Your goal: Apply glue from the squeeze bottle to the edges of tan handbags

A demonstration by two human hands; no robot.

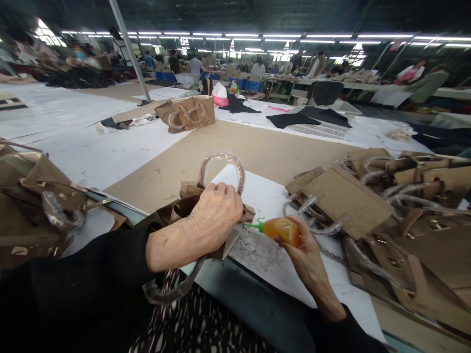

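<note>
My left hand (215,215) is closed over the upper edge of a brown handbag (174,211), which lies tilted at the table's front edge. One plastic-wrapped handle (241,169) arches up behind the hand; another wrapped handle (176,294) hangs toward my lap. Fingers of my right hand (305,255) wrap round a soft squeeze bottle (281,231) of amber liquid, probably glue. Its green nozzle points left, with the tip close to the bag's edge beside my left hand. Whether the tip touches the bag I cannot tell.
Brown handbags with wrapped handles pile up at right (349,201). More handbags (33,206) stand at left. Farther back on the table are a handbag group (198,113) and black pieces (294,119). A metal post (128,49) rises at back left. Several people work in the background.
</note>
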